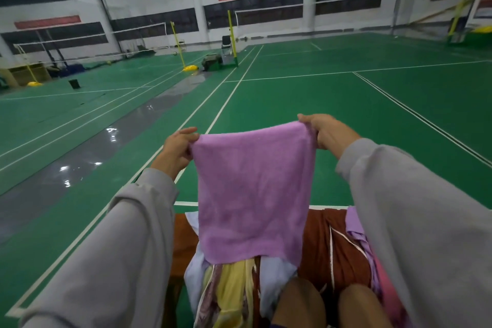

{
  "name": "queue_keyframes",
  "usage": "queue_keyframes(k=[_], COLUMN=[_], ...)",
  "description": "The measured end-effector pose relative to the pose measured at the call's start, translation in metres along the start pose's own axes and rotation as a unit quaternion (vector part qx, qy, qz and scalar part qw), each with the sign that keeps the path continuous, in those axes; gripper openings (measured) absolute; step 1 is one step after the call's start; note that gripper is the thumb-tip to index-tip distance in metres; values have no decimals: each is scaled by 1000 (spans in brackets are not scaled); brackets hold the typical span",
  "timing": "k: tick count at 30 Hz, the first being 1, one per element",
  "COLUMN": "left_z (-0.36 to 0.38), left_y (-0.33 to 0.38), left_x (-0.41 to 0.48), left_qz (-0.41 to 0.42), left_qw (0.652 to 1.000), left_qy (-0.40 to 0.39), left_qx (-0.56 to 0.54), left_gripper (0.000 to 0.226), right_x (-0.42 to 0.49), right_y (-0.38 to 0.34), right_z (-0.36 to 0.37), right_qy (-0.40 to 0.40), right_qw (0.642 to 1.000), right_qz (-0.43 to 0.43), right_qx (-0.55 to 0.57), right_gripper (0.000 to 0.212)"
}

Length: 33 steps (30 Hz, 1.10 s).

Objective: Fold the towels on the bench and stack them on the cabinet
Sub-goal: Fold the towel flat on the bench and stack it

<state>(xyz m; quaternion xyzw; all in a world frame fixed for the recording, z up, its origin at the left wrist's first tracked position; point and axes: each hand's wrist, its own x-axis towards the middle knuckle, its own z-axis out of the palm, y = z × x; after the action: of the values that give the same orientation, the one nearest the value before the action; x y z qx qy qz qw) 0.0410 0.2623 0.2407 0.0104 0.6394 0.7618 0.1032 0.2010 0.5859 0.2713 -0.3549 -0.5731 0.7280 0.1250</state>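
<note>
We face a green court floor (346, 114). Near us a purple towel (253, 189) hangs open above a heap of cloths (231, 287) on the surface (182, 247). Our left hand (177, 150) and right hand (328, 132) each pinch a top corner. Folding seems just begun; next, the corners probably need bringing together.

The purple terry towel (253, 194) hangs between the left hand (177, 150) and the right hand (328, 132), above a heap of mixed cloths (229, 290) on the brown counter (183, 242).
</note>
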Motion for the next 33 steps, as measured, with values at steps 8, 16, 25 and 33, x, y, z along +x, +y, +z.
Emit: queue_keyframes(k=[8, 16, 25, 33], left_z=[10, 22, 16, 27], left_y=[-32, -37, -11, 11], left_x=[-12, -35, -10, 1], left_qz=[-94, -208, -22, -12], left_qw=[943, 964, 979, 992], left_qy=[-66, -166, -37, -100], left_qx=[312, -4, 200, 73], left_gripper=[9, 24, 26, 17], right_x=[-6, 3, 22, 23], right_y=[35, 48, 26, 12], right_z=[-9, -10, -34, -42], right_qy=[-140, -193, -29, 49], right_qw=[976, 968, 998, 993], right_qz=[88, 94, -52, -110], right_qx=[-138, -133, -37, 5], right_gripper=[42, 9, 22, 17])
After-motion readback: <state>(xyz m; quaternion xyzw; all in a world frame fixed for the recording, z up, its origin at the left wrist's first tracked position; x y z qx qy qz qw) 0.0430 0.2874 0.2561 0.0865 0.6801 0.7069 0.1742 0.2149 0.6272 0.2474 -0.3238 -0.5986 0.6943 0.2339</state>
